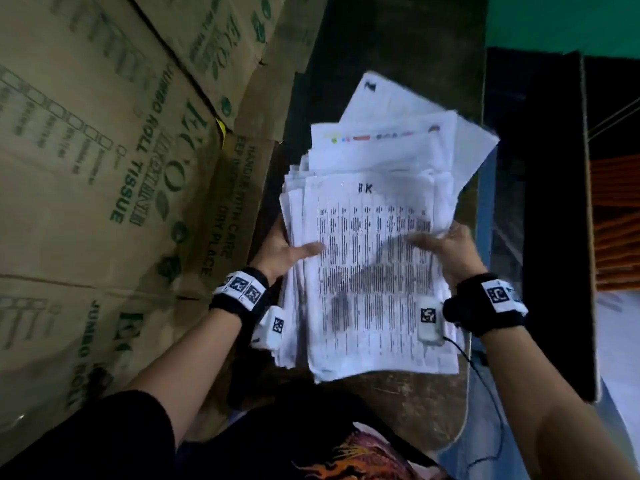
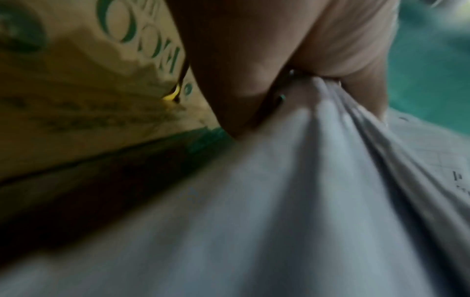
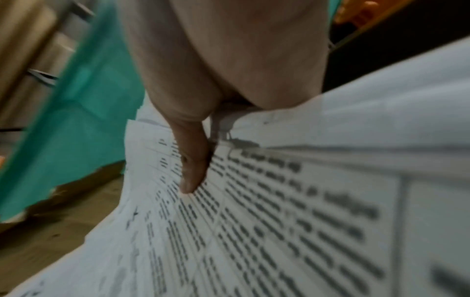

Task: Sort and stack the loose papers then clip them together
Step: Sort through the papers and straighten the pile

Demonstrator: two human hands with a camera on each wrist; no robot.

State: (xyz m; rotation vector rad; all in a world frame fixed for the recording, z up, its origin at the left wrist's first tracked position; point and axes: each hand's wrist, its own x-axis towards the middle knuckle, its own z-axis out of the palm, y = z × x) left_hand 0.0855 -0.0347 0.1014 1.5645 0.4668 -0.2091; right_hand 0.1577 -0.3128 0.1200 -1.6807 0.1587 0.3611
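left hand (image 1: 282, 252): grips paper stack (image 1: 372, 271) left edge | right hand (image 1: 450, 251): grips right edge, thumb on top | stack uneven, above tabletop (image 1: 415, 403)

Your left hand (image 1: 281, 252) is gripping the left edge of the thick stack of printed white paper sheets (image 1: 372, 271), thumb lying across the top sheet. Your right hand (image 1: 450, 249) is gripping the right edge, its thumb also resting on top. The stack is sitting between your hands, above the dark worn wooden table (image 1: 412, 407). Sheets at the far end are fanning out unevenly, rearmost ones sticking out beyond the rest and toward the right. Flattened brown cardboard cartons with green print (image 1: 114, 161) are lying to your left, just beside the table's edge. A green wall (image 1: 561, 20) is standing behind, right of the cartons.
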